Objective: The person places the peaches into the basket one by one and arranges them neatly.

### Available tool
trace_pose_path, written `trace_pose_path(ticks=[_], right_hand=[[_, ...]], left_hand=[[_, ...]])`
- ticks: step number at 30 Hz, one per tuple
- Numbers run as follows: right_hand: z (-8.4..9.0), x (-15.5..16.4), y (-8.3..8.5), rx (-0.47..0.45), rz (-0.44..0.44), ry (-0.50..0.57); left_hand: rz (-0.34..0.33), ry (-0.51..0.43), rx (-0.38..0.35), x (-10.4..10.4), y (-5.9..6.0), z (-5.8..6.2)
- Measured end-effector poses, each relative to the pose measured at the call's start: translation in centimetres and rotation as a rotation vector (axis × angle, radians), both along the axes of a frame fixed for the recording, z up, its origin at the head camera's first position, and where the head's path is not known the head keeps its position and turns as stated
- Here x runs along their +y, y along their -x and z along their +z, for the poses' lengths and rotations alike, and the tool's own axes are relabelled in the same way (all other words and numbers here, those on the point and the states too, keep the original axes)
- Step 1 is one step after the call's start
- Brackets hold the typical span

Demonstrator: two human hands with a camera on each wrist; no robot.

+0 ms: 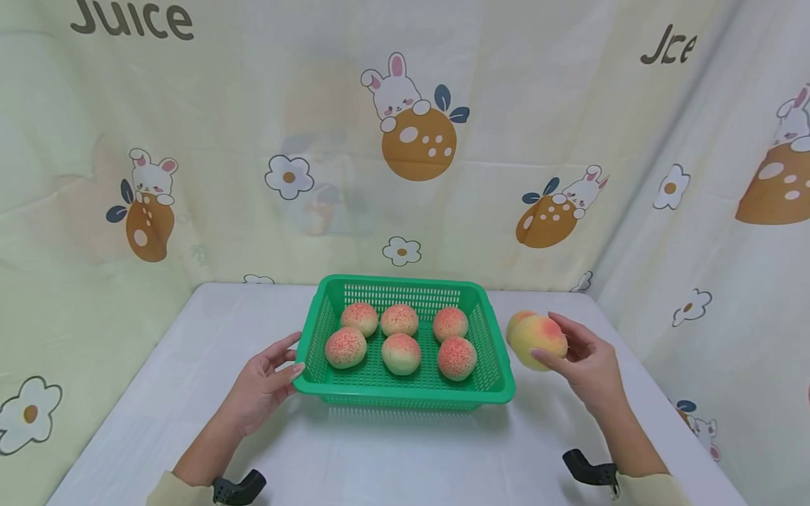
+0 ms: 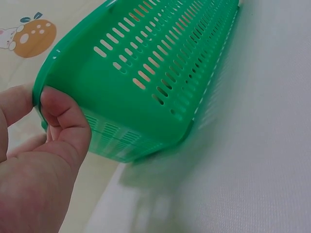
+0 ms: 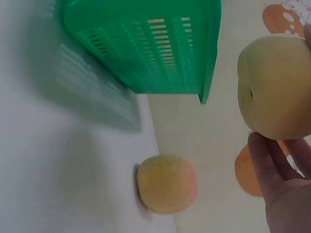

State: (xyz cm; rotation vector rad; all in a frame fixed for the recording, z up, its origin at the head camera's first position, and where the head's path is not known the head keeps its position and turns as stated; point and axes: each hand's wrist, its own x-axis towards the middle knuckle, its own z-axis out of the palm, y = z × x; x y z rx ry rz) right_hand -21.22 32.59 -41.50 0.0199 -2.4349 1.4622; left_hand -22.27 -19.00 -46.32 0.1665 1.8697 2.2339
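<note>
Pinching the left rim of a green plastic basket (image 1: 405,395) is my left hand (image 1: 268,386), thumb on the near side; the left wrist view shows its fingers curled round the basket's edge (image 2: 39,80). Several pink-speckled peaches (image 1: 401,353) lie inside, roughly in two rows. Just off the basket's right side, my right hand (image 1: 588,362) holds a yellow peach with a red blush (image 1: 538,342) between thumb and fingers. That peach (image 3: 277,87) is raised above the table in the right wrist view. Another peach (image 3: 167,184) rests on the table, mostly hidden behind the held one in the head view.
A white table (image 1: 405,464) carries the basket. Curtains (image 1: 506,105) printed with rabbits and flowers hang behind and on both sides. A black wrist strap mount (image 1: 239,487) sits at the left sleeve, and a similar mount (image 1: 588,469) at the right.
</note>
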Motion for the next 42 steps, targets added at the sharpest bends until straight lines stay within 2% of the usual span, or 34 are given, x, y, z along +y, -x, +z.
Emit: trace_pose_path(ticks=[11,21,32,42], right_hand=[[0.4,-2.7,-0.1,0.014,0.083,0.012],[0.3,-5.1,0.1,-0.014,0.124,0.086],[0.2,-7.7,0.5,-0.052,0.2,0.135],[0.3,-10.2,0.8,-0.093,0.22,0.118]], left_hand=[[-0.008,0.02,0.015,-0.2,0.1,0.0],[-0.04,0.045,0.025,-0.5,0.3,0.0],[-0.069,0.022,0.025,-0.8,0.2,0.4],[-0.082,0.012,0.027,-0.9,0.2,0.4]])
